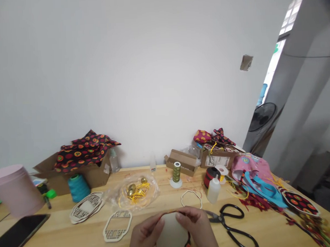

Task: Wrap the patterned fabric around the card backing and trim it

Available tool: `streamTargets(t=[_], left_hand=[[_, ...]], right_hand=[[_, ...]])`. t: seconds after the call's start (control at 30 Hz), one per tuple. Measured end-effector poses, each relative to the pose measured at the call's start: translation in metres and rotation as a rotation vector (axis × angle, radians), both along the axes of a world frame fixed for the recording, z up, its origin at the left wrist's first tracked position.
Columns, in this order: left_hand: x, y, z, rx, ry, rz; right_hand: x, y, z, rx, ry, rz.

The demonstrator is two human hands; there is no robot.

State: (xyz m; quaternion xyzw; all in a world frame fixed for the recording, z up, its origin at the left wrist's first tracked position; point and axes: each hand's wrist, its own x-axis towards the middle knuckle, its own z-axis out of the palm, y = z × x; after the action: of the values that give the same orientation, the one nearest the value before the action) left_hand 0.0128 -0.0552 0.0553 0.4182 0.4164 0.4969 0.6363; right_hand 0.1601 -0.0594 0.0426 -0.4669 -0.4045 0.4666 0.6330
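Low in the middle of the view, both my hands hold a pale flat lobed panel (pixel 173 234) with patterned red-and-black fabric showing at its lower edge. My left hand (pixel 144 235) grips its left side with fingers curled over the rim. My right hand (pixel 196 225) pinches the top right edge. A thin wooden ring outline (pixel 191 198) lies on the wooden table (pixel 63 239) just beyond them.
Black scissors (pixel 233 225) lie right of my hands, with a white glue bottle (pixel 213 189) and thread spools behind. Cut-out wooden frames (pixel 117 224), a bag of gold bells (pixel 135 191), a teal spool (pixel 78 187), cardboard boxes with fabric, a pink tub (pixel 15 190) and a phone (pixel 18 236) stand left.
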Motion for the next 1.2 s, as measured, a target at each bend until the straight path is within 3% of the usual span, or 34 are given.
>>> streamTargets(t=[0.2,0.33,0.47,0.67,0.87,0.97,1.07,1.2], left_hand=[[0.003,0.000,-0.002,-0.075,0.013,-0.101],[0.003,-0.001,-0.006,-0.137,0.038,-0.168],[0.002,-0.001,-0.006,-0.147,0.017,-0.138],[0.006,0.000,-0.006,-0.115,-0.044,-0.142],[0.002,0.000,-0.016,-0.087,-0.036,-0.135],[0.001,0.002,-0.017,-0.091,-0.032,-0.105],[0.003,0.004,-0.014,-0.098,-0.038,-0.081],[0.007,0.007,-0.009,-0.095,-0.052,-0.049]], right_hand=[[-0.001,-0.003,0.007,-0.034,0.057,-0.014],[0.001,0.000,0.002,-0.079,0.128,0.011],[0.003,0.000,-0.009,-0.092,0.129,0.103],[0.001,-0.002,-0.013,-0.100,0.124,0.019],[0.004,0.000,-0.017,-0.109,0.135,0.100],[0.005,-0.001,-0.021,-0.117,0.106,0.052],[0.004,-0.001,-0.020,-0.108,0.096,0.006],[0.003,0.001,-0.013,-0.092,0.115,0.074]])
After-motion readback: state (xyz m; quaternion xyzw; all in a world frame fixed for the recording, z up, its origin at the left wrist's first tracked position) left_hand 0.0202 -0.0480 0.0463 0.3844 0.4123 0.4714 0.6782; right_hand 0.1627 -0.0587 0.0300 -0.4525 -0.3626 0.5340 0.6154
